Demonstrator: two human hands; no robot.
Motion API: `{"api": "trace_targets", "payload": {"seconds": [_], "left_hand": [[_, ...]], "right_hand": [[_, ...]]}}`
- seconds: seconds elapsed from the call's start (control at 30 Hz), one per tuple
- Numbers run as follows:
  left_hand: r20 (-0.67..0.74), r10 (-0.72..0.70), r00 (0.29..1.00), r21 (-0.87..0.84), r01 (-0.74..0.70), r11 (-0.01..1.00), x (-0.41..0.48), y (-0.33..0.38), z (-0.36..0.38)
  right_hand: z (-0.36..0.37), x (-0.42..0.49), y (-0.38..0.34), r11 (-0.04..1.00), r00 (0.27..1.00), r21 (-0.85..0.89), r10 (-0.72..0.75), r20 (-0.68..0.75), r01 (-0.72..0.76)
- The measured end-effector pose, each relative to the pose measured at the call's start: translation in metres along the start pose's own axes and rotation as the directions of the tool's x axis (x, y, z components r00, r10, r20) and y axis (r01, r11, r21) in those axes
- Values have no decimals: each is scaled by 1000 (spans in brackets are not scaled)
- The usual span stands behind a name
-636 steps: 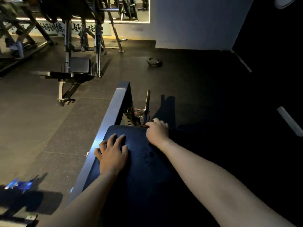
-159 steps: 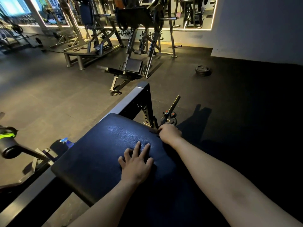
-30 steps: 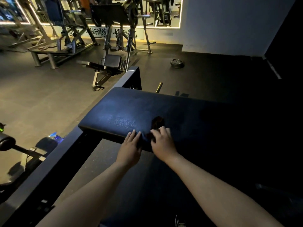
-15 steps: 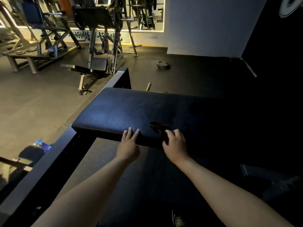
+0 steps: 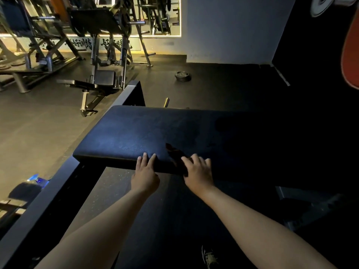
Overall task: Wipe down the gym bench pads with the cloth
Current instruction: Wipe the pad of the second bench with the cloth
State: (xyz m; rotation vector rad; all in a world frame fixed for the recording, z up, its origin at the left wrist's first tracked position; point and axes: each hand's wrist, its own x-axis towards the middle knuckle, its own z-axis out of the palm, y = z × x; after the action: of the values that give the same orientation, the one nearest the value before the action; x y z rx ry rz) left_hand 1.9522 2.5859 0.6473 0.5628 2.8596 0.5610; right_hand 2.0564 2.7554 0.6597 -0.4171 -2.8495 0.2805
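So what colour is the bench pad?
The bench pad looks black with a bluish sheen, in the head view.
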Motion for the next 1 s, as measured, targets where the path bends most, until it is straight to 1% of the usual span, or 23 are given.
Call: {"api": "trace_targets", "payload": {"seconds": [0.1,0.17,0.23,0.27,0.33,0.4,0.47,0.5,0.57,0.67,0.77,0.87,1.0], "left_hand": [[-1,-15,1000,2,15,1000,-4,5,-1],[7,-28,1000,22,28,999,-6,13,-2],[20,-39,999,42,39,998,-7,23,-2],[31,-25,999,59,24,998,-9,28,-1],[49,44,998,96,-49,994,-13,38,3],[66,83,994,90,-89,992,-17,43,7],[61,80,995,113,-86,990,-16,41,7],[53,75,996,138,-82,987,-15,38,7],[34,77,996,178,-82,981,-12,39,6],[18,91,996,166,-93,982,-11,54,11],[29,202,979,202,-204,958,-15,76,24],[29,188,982,138,-190,972,-18,86,32],[44,214,976,155,-218,964,-18,77,32]], "right_hand": [[0,-24,29,990,987,-16,136,-82,-138],[-2,-32,38,979,968,-2,200,-150,-202],[-3,-27,33,976,958,38,218,-188,-214],[-2,-21,26,979,959,70,201,-198,-191],[-1,-2,1,986,979,137,120,-165,-98],[0,15,-23,986,998,168,18,-65,-7],[1,25,-33,991,998,135,-7,56,0],[1,26,-32,995,996,105,-8,86,-1],[-3,22,-21,996,997,85,9,78,-15],[-8,4,9,995,998,93,45,42,-48],[-15,-23,44,992,995,80,95,-13,-94],[-26,-48,82,982,980,42,189,-66,-187],[-33,-74,119,928,914,52,372,-159,-369]]}}
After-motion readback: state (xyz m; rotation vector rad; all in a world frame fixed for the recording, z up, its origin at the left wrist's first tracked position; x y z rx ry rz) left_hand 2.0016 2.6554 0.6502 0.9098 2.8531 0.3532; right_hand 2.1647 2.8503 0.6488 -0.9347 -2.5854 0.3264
